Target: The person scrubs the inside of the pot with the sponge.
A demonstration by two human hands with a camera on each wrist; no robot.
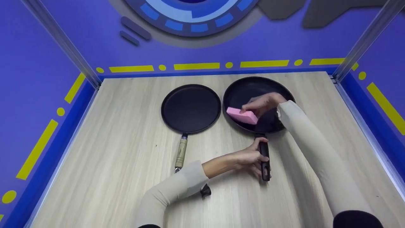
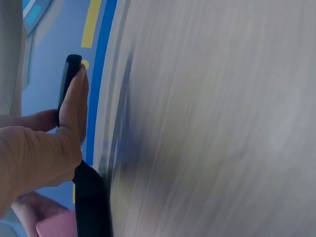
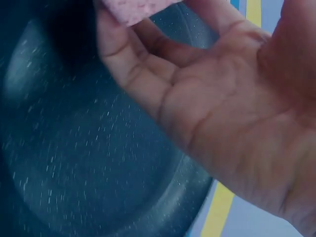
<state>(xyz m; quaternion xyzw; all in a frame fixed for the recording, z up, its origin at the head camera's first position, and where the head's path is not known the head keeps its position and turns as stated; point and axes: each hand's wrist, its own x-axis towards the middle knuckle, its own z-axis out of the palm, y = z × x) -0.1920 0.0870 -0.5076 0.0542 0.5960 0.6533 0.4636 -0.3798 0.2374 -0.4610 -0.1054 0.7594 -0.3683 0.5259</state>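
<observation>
— Pink rectangular foam sponge (image 1: 242, 116)?
— Pinched by right hand (image 1: 263, 103), eight o'clock inside round black coated frying pan (image 1: 250, 87); contact unclear.
— Left hand (image 1: 250, 158)?
— Grips long black handle (image 1: 264, 148), six o'clock, likely for steadiness.

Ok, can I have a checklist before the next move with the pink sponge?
1. Right hand holding the pink sponge: ok.
2. Left hand holding the black handle: ok.
3. Sponge over the deeper pan: ok.
4. Flat pan out of the sponge's way: ok, it's beside the deeper one.
5. Sponge wet: cannot tell.
</observation>
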